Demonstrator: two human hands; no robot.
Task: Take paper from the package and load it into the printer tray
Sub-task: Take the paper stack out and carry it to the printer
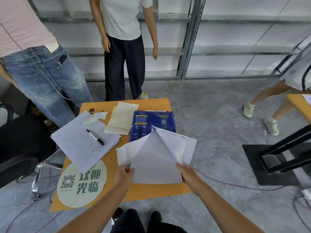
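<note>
So that the white sheets [156,158] fan apart above the worktop [151,190] just in front of the one blue package [152,125], I pinch their near corners with my two hands, left hand [125,174] and right hand [186,172], and I see no printer tray.

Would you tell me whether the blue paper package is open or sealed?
Open: white sheets fan from the blue package's near end.
</note>
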